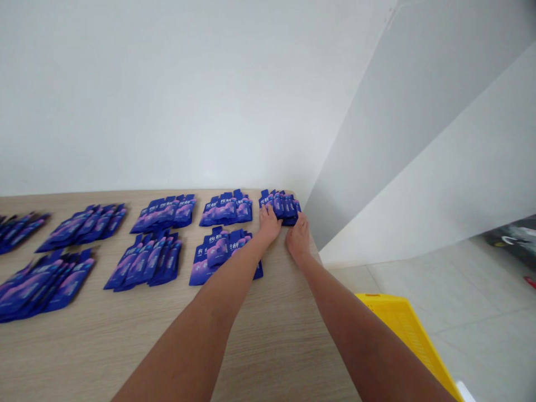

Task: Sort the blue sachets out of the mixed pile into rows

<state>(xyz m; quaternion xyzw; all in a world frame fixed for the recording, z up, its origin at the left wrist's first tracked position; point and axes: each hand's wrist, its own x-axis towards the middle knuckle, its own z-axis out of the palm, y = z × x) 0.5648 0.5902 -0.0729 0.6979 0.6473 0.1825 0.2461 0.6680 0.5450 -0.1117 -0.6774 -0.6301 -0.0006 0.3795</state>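
Note:
Both my arms reach out to the far right corner of a wooden table [272,346]. My left hand [268,223] lies with fingers stretched on the left side of a small row of blue and purple pouches [285,203]. My right hand [298,234] rests at that row's right front edge, its fingers extended against the pouches. Neither hand grips a pouch.
More rows of the same blue pouches lie over the table: one group [226,209] beside the hands, another [213,254] under my left forearm, others [146,259] further left. A yellow crate [404,324] stands on the tiled floor at the right. A white wall is behind.

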